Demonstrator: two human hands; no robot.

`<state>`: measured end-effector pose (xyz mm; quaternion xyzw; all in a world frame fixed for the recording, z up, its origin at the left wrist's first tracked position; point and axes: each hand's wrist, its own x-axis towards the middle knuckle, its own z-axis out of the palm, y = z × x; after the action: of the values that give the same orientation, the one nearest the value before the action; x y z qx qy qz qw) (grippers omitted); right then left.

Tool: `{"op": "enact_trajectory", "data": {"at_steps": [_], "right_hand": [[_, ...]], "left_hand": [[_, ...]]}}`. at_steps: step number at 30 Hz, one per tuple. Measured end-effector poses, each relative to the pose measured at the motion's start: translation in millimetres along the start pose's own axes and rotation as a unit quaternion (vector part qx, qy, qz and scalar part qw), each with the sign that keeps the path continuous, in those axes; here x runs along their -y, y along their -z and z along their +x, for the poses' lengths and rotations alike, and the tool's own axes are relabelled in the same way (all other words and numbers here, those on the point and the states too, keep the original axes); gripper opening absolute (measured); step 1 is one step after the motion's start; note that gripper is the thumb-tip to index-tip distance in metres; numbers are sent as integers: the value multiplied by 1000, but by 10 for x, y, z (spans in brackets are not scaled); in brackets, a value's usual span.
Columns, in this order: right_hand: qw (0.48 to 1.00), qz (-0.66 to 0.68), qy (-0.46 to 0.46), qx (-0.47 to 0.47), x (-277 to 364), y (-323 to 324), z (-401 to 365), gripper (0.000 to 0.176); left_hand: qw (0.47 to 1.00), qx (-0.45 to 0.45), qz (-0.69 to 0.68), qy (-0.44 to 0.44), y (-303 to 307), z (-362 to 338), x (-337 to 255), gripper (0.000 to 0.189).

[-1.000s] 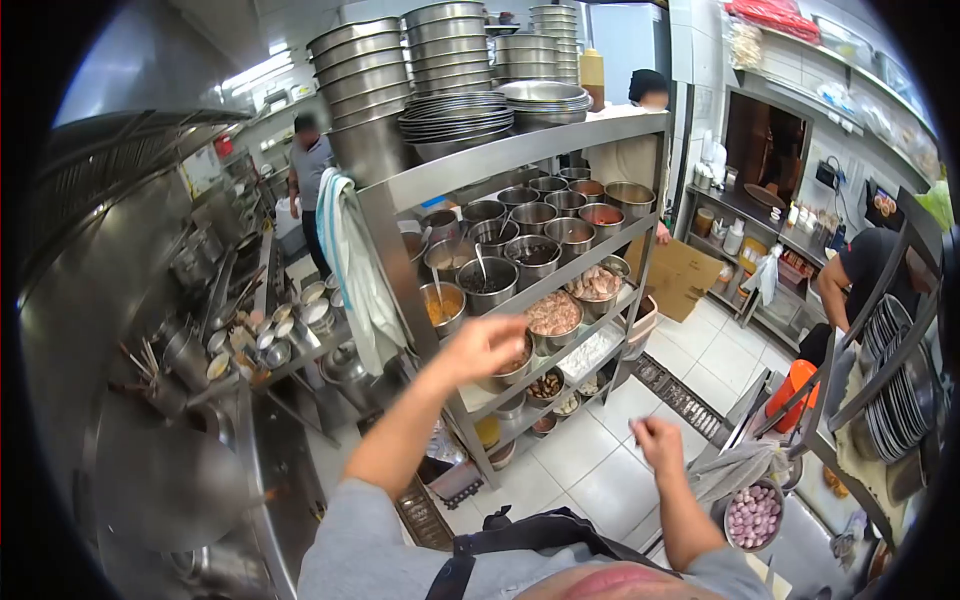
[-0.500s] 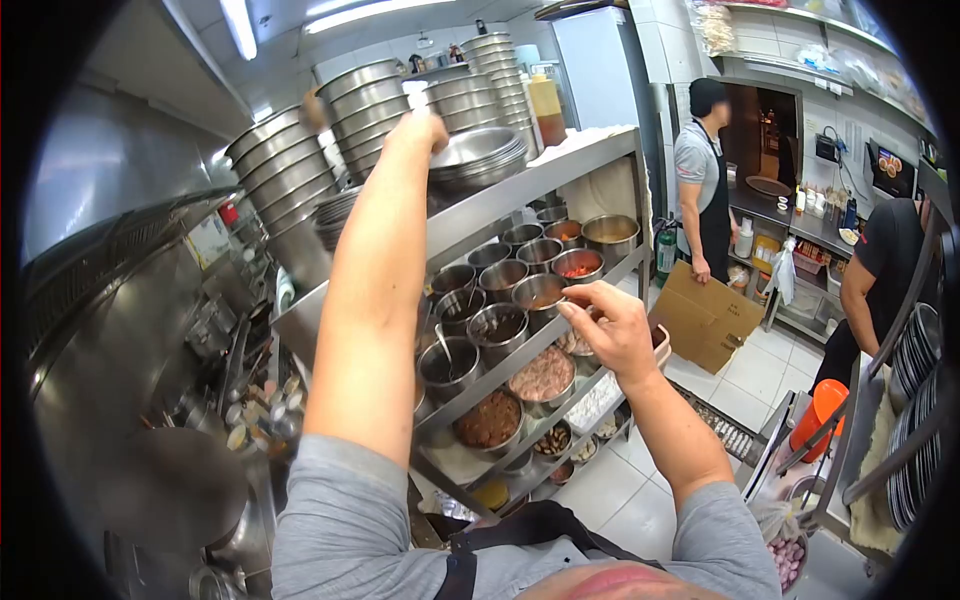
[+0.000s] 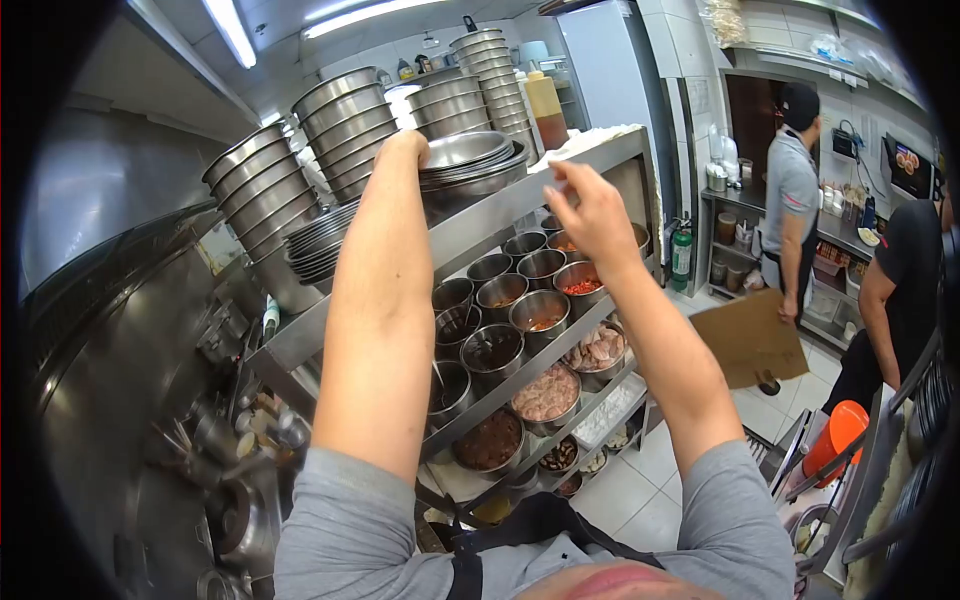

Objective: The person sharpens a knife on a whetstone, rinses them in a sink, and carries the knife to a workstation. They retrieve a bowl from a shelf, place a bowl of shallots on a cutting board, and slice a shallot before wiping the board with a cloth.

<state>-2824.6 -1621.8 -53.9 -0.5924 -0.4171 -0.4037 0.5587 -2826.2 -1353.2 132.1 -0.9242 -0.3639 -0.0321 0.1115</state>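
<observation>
My left hand reaches over the top shelf, beside a stack of shallow metal bowls. Its fingers are out of sight behind the hand, so whether they hold anything does not show. My right hand hovers in front of the shelf edge, thumb and forefinger apart with nothing between them. Below it are metal pots of ingredients, one with chopped red peppers. Tall stacked steel pots stand behind my left hand, and a pile of dark plates lies left of my forearm.
Lower shelves carry raw meat and a tray of white stuff. A squeeze bottle stands on the top shelf. To the right, a co-worker carries cardboard; another person is nearby. An orange container sits lower right.
My right hand has risen from the pots to the top shelf's edge. My left hand has shifted slightly left and down. The co-worker with the cardboard has moved right.
</observation>
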Motion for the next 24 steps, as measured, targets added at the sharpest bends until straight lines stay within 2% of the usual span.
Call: {"op": "enact_trajectory", "data": {"at_steps": [2, 3, 4, 6, 7, 8, 10, 11, 12, 13, 16, 17, 18, 20, 21, 22, 24], "right_hand": [[997, -78, 23, 12, -178, -128, 233, 40], [997, -72, 27, 14, -222, -189, 308, 40], [996, -83, 4, 39, -253, -245, 370, 43], [994, -88, -19, 68, -325, -380, 404, 46], [994, -86, -21, 61, -367, -450, 403, 47], [995, -86, -23, 54, -415, -503, 397, 48], [996, -66, -31, 43, -483, -535, 361, 49], [998, -42, -37, 30, -512, -546, 341, 49], [999, -19, -42, 16, -498, -555, 339, 49], [998, -2, -63, 13, -473, -549, 329, 48], [998, 35, -48, -15, -369, -533, 330, 48], [998, 16, -37, -38, -316, -497, 316, 36], [999, 16, -33, -37, -223, -474, 347, 36], [989, -14, 128, -79, -56, -453, 426, 23], [984, -26, 172, -47, 104, -464, 468, 16], [983, -26, 174, -45, 155, -537, 508, 16], [967, -122, 196, 109, 218, -670, 631, 27]], "left_hand": [[997, -35, -51, 41, -40, 270, 45, 40], [999, 1, 2, -36, 78, -78, 70, 36], [1000, -1, 1, -29, 150, -182, 60, 36], [968, -4, -248, 24, 195, -293, 71, 30], [944, -20, -328, 38, 186, -371, 95, 25], [944, -21, -327, 43, 186, -398, 77, 25], [882, -67, -462, 64, 171, -321, 74, 25], [889, -30, -456, 27, 227, -261, 101, 33], [889, -32, -456, 30, 269, -297, 113, 33], [903, -42, -427, 15, 319, -329, 102, 32], [925, -81, -372, -21, 522, -451, 110, 29], [912, -161, -375, -33, 592, -477, 134, 28], [894, -241, -375, -44, 660, -472, 168, 27], [895, -280, -348, -21, 887, -621, 230, 29], [893, -290, -344, -19, 972, -743, 252, 32], [900, -325, -289, -16, 1079, -778, 311, 33], [907, -307, -288, -27, 1264, -849, 440, 32]]}}
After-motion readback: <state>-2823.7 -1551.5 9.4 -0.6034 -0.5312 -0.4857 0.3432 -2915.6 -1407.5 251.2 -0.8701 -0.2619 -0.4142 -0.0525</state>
